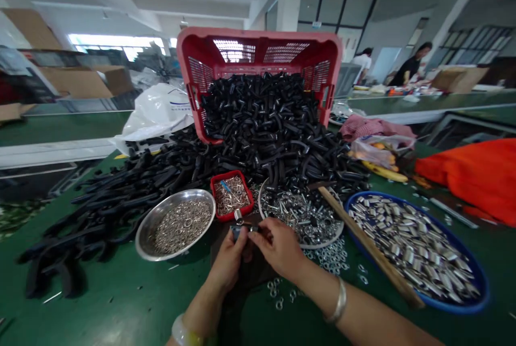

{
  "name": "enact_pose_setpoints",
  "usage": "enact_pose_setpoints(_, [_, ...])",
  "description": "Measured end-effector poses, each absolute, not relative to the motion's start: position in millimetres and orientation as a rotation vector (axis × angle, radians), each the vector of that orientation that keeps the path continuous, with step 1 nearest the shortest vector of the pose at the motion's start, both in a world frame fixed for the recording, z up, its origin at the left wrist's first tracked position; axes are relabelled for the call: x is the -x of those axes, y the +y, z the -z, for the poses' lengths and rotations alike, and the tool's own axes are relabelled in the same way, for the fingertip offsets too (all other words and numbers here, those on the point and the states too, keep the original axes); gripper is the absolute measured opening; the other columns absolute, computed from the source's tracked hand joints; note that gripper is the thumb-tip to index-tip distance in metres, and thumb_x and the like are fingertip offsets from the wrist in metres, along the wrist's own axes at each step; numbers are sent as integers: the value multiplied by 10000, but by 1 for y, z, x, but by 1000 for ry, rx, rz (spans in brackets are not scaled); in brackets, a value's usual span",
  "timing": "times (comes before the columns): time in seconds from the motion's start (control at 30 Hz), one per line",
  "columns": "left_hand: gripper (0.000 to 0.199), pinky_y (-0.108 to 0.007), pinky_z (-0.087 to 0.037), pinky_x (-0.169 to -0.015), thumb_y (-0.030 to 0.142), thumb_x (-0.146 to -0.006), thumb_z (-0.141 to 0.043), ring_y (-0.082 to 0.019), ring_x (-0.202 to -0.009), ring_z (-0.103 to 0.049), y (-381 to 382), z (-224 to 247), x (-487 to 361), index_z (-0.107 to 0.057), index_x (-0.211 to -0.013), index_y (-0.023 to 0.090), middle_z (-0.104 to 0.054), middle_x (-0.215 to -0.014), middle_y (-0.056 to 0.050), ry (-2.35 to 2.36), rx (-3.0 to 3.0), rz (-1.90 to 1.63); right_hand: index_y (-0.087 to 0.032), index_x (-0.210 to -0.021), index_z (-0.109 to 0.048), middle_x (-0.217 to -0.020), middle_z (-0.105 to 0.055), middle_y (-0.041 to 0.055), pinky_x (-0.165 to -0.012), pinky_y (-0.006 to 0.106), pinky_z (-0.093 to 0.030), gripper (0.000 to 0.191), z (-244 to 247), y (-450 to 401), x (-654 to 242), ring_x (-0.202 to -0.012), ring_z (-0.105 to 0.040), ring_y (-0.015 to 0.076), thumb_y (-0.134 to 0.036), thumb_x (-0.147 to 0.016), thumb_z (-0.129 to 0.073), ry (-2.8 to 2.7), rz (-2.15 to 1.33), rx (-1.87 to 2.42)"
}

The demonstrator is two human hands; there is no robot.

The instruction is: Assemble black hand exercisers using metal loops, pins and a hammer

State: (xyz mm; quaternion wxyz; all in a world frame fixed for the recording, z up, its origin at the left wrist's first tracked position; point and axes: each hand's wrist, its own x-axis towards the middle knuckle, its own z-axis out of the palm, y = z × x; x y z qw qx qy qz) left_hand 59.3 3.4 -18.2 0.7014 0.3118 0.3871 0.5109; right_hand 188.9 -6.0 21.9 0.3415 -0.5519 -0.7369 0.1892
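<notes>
"What do the hands have?"

"The left hand (pixel 228 262) and right hand (pixel 278 246) pinch a small dark fitting (pixel 242 230) with a shiny silver sleeve, their fingers (pixel 264 226) closed on it."

"Where is it?"

"Over the green table (pixel 80 308), just near a red tray (pixel 230 172) of pins, right of a steel bowl (pixel 141 238) of rings."

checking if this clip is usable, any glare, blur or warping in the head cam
Head view: wide-angle warping bends the ceiling and bench edges toward the frame sides; the windows blow out to white; a pale glare lies on the green bench at lower left; the left hand, right hand and metal part show no heavy blur.
</notes>
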Motion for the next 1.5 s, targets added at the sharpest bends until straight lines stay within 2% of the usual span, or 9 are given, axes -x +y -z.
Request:
enact_pose_setpoints(0.23, [364,-142,-268,-382,425,-646,-658,-25,-396,-314,0,14,-68,-493,-862,181,-344,-488,100,987,-693,-1108,-156,-570,-589,-556,-618,61,-607,258,-417,735,-25,12,-194,-574,-585,140,-522,-868,-26,-2107,-774,1727])
enact_pose_setpoints(0.4, [384,-126,-209,-343,432,-604,-688,-3,-357,-275,-1,8,-70,-420,-710,179,-315,-494,108,987,-414,-1061,-141,-903,-590,-869,-645,130,-643,316,-419,614,-29,13,-195,-792,-592,224,-570,-845,-154,-2332,-207,1613])
enact_pose_setpoints(0.53, [370,-113,-212,-338,420,-612,-689,2,-364,-304,-1,3,-68,-440,-738,179,-351,-524,96,980,-419,-1035,-160,-713,-615,-695,-649,85,-589,273,-411,747,-30,16,-196,-655,-598,171,-517,-861,24,-2344,-610,1681])
enact_pose_setpoints(0.67, [345,-107,-198,-338,419,-641,-669,9,-358,-289,1,1,-64,-452,-748,174,-340,-522,95,922,-389,-1004,-168,-917,-598,-902,-639,103,-676,307,-407,598,-35,15,-197,-853,-571,214,-602,-826,-196,-2337,-264,1539])
enact_pose_setpoints(0.93, [358,-109,-182,-338,444,-644,-654,6,-348,-281,2,1,-61,-438,-723,169,-373,-517,88,953,-431,-938,-160,-879,-573,-880,-620,101,-687,312,-396,510,-33,6,-200,-837,-556,206,-543,-847,-237,-2286,-318,1562])
enact_pose_setpoints(1.17, [350,-179,-347,-416,366,-529,-735,-83,-463,-456,3,3,-57,-541,-720,147,-544,-554,13,1229,-1169,-991,-190,-478,-362,-375,-301,-49,-370,209,-271,667,-23,2,-200,-322,-279,73,-568,-820,68,-1847,-1762,1538])
enact_pose_setpoints(1.3, [344,-250,-436,-635,368,-564,-693,-156,-692,-552,6,-6,-44,-588,-788,129,-629,-732,-24,1217,-1587,-749,-144,-749,-597,-713,-601,70,-662,296,-426,492,-27,5,-213,-683,-548,150,-469,-863,-246,-2237,-923,1500])
enact_pose_setpoints(1.4, [460,-266,-441,-659,418,-540,-684,-173,-735,-562,11,-13,-34,-581,-891,139,-631,-802,-19,1171,-1830,-488,-190,-1176,-471,-1191,-506,88,-877,349,-357,365,-28,15,-217,-1085,-434,203,-264,-822,-420,-2510,-343,1234])
enact_pose_setpoints(1.5, [486,-279,-442,-647,469,-518,-669,-185,-705,-569,17,-16,-27,-587,-886,163,-623,-784,-21,1220,-2102,-228,-197,-1117,-513,-1091,-563,72,-811,327,-406,313,-21,23,-212,-1029,-471,204,-204,-820,-416,-2771,-253,1159])
